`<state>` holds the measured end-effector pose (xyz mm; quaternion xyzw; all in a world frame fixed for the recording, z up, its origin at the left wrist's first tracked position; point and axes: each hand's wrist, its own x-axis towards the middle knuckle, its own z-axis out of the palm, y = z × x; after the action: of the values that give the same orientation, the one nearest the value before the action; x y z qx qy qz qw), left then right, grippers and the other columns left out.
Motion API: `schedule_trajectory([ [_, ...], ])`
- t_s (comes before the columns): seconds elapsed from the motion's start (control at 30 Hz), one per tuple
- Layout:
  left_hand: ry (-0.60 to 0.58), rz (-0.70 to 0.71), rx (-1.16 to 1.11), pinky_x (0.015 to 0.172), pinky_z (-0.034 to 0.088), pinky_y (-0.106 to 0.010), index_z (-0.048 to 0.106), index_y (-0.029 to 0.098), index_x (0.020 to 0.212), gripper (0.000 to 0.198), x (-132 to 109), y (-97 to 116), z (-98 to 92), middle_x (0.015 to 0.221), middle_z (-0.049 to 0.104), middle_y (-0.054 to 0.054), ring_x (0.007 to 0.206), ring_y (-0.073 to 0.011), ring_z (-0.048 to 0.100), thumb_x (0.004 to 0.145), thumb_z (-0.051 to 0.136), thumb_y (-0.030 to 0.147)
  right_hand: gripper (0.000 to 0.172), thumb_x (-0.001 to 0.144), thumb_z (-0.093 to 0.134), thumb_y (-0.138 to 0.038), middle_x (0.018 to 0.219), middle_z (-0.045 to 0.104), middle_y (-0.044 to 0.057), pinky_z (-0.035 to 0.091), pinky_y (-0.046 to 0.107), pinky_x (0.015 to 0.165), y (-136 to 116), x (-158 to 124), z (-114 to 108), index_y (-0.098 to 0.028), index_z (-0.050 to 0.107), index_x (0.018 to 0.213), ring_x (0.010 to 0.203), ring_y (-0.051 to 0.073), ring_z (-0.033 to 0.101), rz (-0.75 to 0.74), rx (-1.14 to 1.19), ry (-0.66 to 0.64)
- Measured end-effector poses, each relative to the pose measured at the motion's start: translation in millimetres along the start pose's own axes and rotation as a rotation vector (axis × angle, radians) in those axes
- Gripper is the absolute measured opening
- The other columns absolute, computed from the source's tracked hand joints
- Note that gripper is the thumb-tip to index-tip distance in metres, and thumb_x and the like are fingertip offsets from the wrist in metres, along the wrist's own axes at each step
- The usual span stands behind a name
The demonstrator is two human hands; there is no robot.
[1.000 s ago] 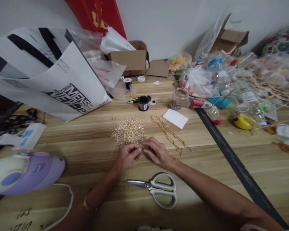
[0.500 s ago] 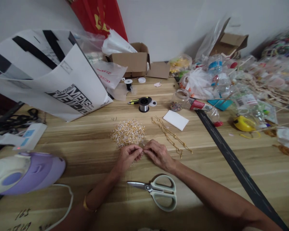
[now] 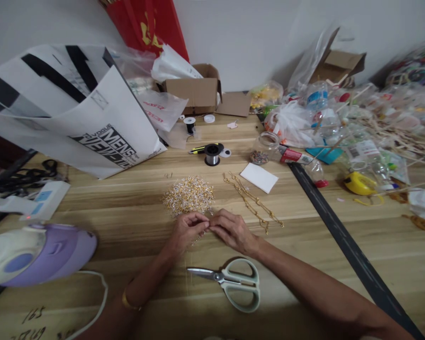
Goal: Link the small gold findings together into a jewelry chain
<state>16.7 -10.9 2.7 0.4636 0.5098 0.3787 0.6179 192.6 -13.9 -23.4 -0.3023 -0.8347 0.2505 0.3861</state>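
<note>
My left hand (image 3: 188,231) and my right hand (image 3: 233,230) meet fingertip to fingertip over the table, both closed in a pinch. A short thin beaded chain (image 3: 197,240) trails below the fingers of my left hand. What lies between the right fingertips is too small to make out. Just beyond the hands is a heap of tiny gold and silver pieces (image 3: 189,194). Two gold chains (image 3: 251,200) lie stretched out to the right of the heap. Nearer to me, scissors (image 3: 230,281) with pale green handles rest on the table, blades pointing left.
Behind the heap stand a wire spool (image 3: 212,155), a utility knife (image 3: 197,150) and a black thread spool (image 3: 189,125). A white card (image 3: 259,178) and a jar of beads (image 3: 265,146) sit to the right. A white bag (image 3: 102,123) and a purple device (image 3: 56,255) occupy the left.
The hands stay pinched together with only slight finger movement. A bit more of the beaded chain shows below my left fingers. The rest of the table is unchanged.
</note>
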Motion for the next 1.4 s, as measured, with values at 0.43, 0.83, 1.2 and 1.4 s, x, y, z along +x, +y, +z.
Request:
schedule_trajectory([
  [0.43, -0.031, 0.185, 0.116, 0.061, 0.044, -0.021, 0.064, 0.013, 0.062, 0.005, 3, -5, -5.9, 0.064, 0.064, -0.002, 0.062, -0.0117, 0.058, 0.060, 0.068, 0.015, 0.009, 0.089, 0.049, -0.022, 0.082, 0.056, 0.006, 0.046, 0.026, 0.065, -2, 3, -3, -0.016, 0.056, 0.090, 0.072, 0.014, 0.054, 0.050, 0.071, -0.015],
  [0.83, -0.016, 0.221, 0.144, 0.060, 0.046, -0.020, 0.062, 0.013, 0.062, 0.006, 1, -4, -3.4, 0.065, 0.064, -0.002, 0.061, -0.0111, 0.059, 0.064, 0.067, 0.016, 0.012, 0.090, 0.050, -0.025, 0.079, 0.057, 0.006, 0.045, 0.025, 0.063, -1, 3, -2, -0.016, 0.057, 0.088, 0.070, 0.014, 0.054, 0.055, 0.114, -0.011],
  [1.2, -0.040, 0.318, 0.134, 0.062, 0.047, -0.023, 0.063, 0.014, 0.064, 0.007, 2, -10, -3.6, 0.069, 0.064, -0.004, 0.065, -0.0125, 0.060, 0.067, 0.068, 0.018, 0.018, 0.090, 0.047, -0.026, 0.075, 0.059, 0.004, 0.042, 0.023, 0.062, -2, 8, -3, -0.014, 0.060, 0.087, 0.067, 0.013, 0.053, 0.254, 0.244, 0.056],
  [1.4, -0.046, 0.400, 0.140, 0.064, 0.047, -0.023, 0.063, 0.014, 0.066, 0.004, 2, -12, -2.4, 0.070, 0.063, -0.003, 0.068, -0.0122, 0.060, 0.071, 0.065, 0.014, 0.012, 0.087, 0.052, -0.024, 0.074, 0.059, 0.002, 0.041, 0.021, 0.059, 2, 7, 1, -0.014, 0.059, 0.086, 0.065, 0.011, 0.053, 0.280, 0.279, 0.048],
])
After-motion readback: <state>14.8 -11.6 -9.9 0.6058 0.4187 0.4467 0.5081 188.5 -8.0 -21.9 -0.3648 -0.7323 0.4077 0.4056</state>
